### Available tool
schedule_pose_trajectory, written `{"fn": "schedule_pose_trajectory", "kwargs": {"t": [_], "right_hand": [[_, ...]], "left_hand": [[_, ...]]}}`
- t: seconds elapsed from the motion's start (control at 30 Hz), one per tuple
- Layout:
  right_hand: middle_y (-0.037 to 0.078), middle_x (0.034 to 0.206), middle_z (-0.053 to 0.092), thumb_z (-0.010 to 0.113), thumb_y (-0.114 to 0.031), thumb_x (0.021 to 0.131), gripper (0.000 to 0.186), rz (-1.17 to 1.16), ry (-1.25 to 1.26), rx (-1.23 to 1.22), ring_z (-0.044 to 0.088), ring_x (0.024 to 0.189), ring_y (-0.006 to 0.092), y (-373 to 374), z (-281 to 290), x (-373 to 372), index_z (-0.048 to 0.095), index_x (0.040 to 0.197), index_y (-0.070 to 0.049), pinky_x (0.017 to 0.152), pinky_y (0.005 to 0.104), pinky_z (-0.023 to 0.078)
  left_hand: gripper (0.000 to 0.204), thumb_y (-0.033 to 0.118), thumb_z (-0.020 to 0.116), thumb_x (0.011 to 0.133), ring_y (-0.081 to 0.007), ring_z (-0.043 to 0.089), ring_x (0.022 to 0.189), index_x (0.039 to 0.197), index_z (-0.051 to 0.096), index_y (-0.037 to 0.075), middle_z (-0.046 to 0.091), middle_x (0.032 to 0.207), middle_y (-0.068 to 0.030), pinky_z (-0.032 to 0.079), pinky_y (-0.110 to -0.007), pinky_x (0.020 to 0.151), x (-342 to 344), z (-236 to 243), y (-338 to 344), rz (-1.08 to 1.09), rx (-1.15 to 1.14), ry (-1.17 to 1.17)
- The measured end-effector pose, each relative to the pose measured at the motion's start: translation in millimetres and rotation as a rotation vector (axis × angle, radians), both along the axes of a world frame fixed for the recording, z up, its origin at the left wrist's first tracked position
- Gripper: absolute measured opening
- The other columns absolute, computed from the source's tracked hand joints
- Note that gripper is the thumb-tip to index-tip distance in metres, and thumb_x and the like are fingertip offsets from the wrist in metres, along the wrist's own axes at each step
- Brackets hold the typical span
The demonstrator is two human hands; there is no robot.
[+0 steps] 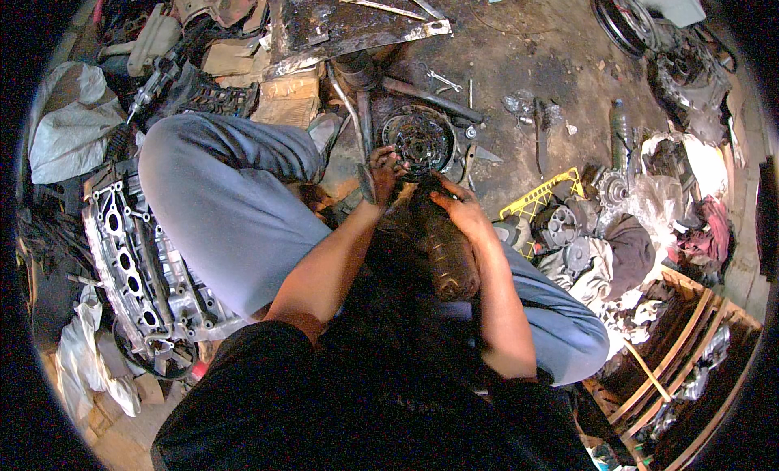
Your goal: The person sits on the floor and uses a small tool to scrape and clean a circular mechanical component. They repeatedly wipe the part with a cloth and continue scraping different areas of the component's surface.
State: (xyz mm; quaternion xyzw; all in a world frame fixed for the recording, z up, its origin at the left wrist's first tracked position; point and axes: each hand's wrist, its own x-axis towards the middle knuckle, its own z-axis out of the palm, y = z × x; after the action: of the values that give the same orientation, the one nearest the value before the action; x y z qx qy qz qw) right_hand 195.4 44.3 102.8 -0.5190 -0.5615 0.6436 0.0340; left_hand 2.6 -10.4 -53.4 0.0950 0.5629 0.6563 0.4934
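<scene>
Between my knees, a round, dark, greasy metal part (418, 137) lies on the floor, its inside shiny and mottled. My left hand (383, 172) is at its lower left edge, fingers curled on something I cannot make out, beside an upright dark metal bar (363, 122). My right hand (458, 203) is closed on the top of a long, dark, dirty cylindrical part (450, 268) that runs back toward my lap, its upper end near the round part.
An engine cylinder head (130, 260) lies left of my leg. Spanners (445, 81), a bottle (620, 126), a yellow plastic frame (540, 187) and metal parts surround me. A metal sheet (308, 25) lies at the back, a wooden crate (686, 349) at the lower right.
</scene>
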Motion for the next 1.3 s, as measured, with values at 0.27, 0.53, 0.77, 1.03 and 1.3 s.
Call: {"fn": "schedule_pose_trajectory", "kwargs": {"t": [0.27, 0.53, 0.77, 1.03, 1.3], "right_hand": [[0.016, 0.148, 0.05, 0.065, -0.048, 0.091, 0.064, 0.201, -0.137, -0.107, 0.046, 0.138, 0.0328, -1.4, -10.0, 0.1, 0.054, 0.142, -0.011, 0.114, 0.0386, 0.036], [0.019, 0.154, 0.041, 0.064, -0.055, 0.09, 0.07, 0.236, -0.087, -0.045, 0.039, 0.143, 0.0339, -4.5, -26.6, 3.8, 0.054, 0.142, -0.01, 0.117, 0.0396, 0.033], [0.02, 0.153, 0.042, 0.066, -0.056, 0.088, 0.071, 0.265, -0.126, -0.035, 0.039, 0.142, 0.0343, -4.9, -19.9, 0.9, 0.055, 0.141, -0.01, 0.116, 0.0413, 0.033], [0.02, 0.151, 0.045, 0.066, -0.055, 0.089, 0.07, 0.167, -0.028, -0.042, 0.043, 0.14, 0.0349, -7.2, -32.3, 4.7, 0.055, 0.141, -0.01, 0.116, 0.0408, 0.034], [0.02, 0.143, 0.055, 0.068, -0.043, 0.092, 0.059, 0.105, 0.18, 0.041, 0.048, 0.136, 0.0331, -2.1, -10.8, -0.9, 0.056, 0.142, -0.015, 0.114, 0.0386, 0.035]], "left_hand": [[0.03, 0.015, 0.065, 0.097, -0.022, 0.069, 0.078, 0.124, 0.053, 0.007, 0.064, 0.092, -0.0067, 0.061, -0.033, 0.068, -0.1, -2.5, 0.7, -0.001, 0.054, -0.062], [0.029, 0.016, 0.061, 0.099, -0.029, 0.072, 0.086, 0.123, 0.056, 0.001, 0.065, 0.096, -0.0126, 0.062, -0.038, 0.074, 3.4, 3.2, 0.7, 0.002, 0.026, 0.014], [0.032, 0.017, 0.062, 0.098, -0.0283, 0.072, 0.086, 0.124, 0.056, 0.0, 0.065, 0.098, -0.0127, 0.062, -0.036, 0.072, 4.0, 18.3, 2.5, -0.043, -0.011, -0.007], [0.034, 0.015, 0.063, 0.097, -0.0257, 0.071, 0.085, 0.124, 0.059, -0.004, 0.066, 0.096, -0.0128, 0.062, -0.036, 0.075, 3.4, 18.8, 4.3, -0.077, 0.005, -0.052], [0.029, 0.014, 0.066, 0.095, -0.0179, 0.068, 0.08, 0.118, 0.065, -0.003, 0.07, 0.095, -0.008, 0.058, -0.03, 0.073, 4.9, 29.7, 4.1, -0.135, -0.031, 0.11]]}}
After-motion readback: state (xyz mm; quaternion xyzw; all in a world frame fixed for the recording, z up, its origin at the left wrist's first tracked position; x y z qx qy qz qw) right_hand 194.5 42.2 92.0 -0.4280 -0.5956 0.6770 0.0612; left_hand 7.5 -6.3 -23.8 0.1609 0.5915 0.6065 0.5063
